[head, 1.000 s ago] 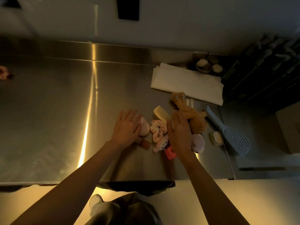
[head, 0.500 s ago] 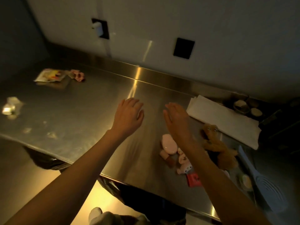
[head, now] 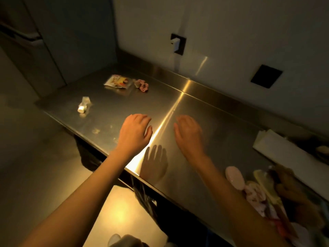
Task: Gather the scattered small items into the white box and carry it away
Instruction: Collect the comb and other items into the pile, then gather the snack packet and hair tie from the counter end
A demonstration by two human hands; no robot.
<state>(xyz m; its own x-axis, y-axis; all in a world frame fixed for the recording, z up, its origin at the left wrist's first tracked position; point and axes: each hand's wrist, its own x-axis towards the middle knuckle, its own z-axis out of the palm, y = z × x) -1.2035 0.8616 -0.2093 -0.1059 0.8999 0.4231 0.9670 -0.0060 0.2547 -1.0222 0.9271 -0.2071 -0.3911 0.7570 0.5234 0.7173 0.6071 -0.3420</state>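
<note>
Both hands hover empty over the steel counter point(head: 204, 113). My left hand point(head: 134, 133) and my right hand point(head: 189, 134) have relaxed fingers and hold nothing. Far left on the counter lie a small clear bottle with a white cap point(head: 83, 105), a printed packet point(head: 118, 82) and a pink scrunchie point(head: 142, 85). At the lower right sits a pile: a pink oval item point(head: 235, 177), a pink frilly piece point(head: 254, 195), a pale yellow item point(head: 265, 184) and a brown plush toy point(head: 299, 193). A flat white folded thing point(head: 284, 154) lies beyond the pile.
A wall with a white fixture point(head: 176, 44) and a dark square plate point(head: 266, 76) runs behind the counter. The counter's front edge crosses diagonally below my wrists, with floor point(head: 35, 157) to the left.
My hands left the pile and moved left across the counter, now both empty. The view swung left, bringing the bottle, packet and scrunchie into sight.
</note>
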